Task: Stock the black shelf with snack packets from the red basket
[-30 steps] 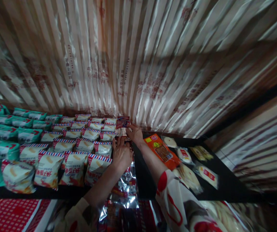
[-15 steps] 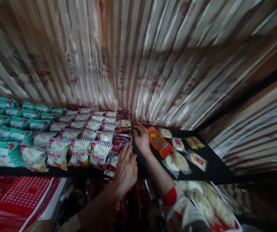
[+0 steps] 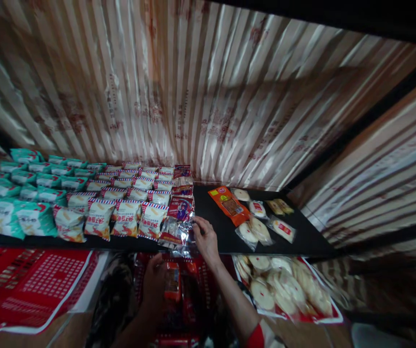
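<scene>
A column of shiny red and silver snack packets [image 3: 179, 212] runs front to back on the black shelf [image 3: 218, 227]. My right hand [image 3: 205, 239] rests at the shelf's front edge, fingers curled against the frontmost silver packet [image 3: 173, 234]. My left hand [image 3: 154, 285] is lower, below the shelf edge, closed on an orange-red packet [image 3: 173, 282] over a red basket [image 3: 193, 299]. Rows of white packets with red and blue stripes [image 3: 128, 208] lie left of the column.
Green packets [image 3: 22, 193] fill the shelf's far left. An orange packet [image 3: 227, 205] and clear bags of round cakes [image 3: 258, 227] lie at right. A striped plastic sheet [image 3: 193, 96] hangs behind. A red-checked box [image 3: 30, 280] and a bag of cakes [image 3: 283, 290] sit below.
Both hands have drawn back from the far end of the packet column toward me. The left hand dropped below the shelf to a packet; the right now sits at the front packet.
</scene>
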A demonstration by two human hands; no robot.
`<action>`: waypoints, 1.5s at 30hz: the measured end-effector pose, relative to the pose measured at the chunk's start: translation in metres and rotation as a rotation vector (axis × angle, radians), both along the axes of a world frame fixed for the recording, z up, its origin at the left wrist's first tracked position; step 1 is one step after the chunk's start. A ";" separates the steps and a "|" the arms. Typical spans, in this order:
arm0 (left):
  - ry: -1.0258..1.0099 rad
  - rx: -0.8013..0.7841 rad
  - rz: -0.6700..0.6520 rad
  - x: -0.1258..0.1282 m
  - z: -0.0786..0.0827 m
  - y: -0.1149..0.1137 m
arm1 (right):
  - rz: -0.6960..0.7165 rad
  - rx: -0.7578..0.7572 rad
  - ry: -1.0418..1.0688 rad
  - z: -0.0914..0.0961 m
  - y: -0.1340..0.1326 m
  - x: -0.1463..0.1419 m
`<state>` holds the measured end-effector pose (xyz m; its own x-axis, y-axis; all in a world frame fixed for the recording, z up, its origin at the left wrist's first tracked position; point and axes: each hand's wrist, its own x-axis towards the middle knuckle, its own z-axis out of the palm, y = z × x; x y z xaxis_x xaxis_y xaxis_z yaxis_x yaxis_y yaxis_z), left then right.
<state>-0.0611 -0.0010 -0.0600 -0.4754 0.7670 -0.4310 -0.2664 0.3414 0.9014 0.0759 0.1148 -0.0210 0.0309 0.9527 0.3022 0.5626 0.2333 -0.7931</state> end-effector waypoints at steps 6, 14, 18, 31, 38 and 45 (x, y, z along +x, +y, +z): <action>-0.137 0.030 -0.037 -0.007 0.017 0.014 | 0.022 -0.014 -0.157 0.007 0.003 -0.010; -0.293 0.003 -0.020 -0.003 0.020 0.029 | 0.015 -0.110 -0.249 0.012 0.006 -0.014; -0.264 0.005 -0.008 0.003 0.027 0.031 | 0.014 -0.101 -0.205 0.011 0.009 -0.015; -0.135 0.115 -0.071 0.019 0.046 0.035 | -0.046 -0.037 0.006 0.014 0.022 -0.017; -0.153 0.168 -0.048 0.032 0.048 0.048 | -0.063 -0.026 0.018 0.009 0.036 -0.008; -0.199 0.152 -0.074 0.044 0.047 0.056 | -0.060 -0.033 0.004 0.005 0.050 -0.004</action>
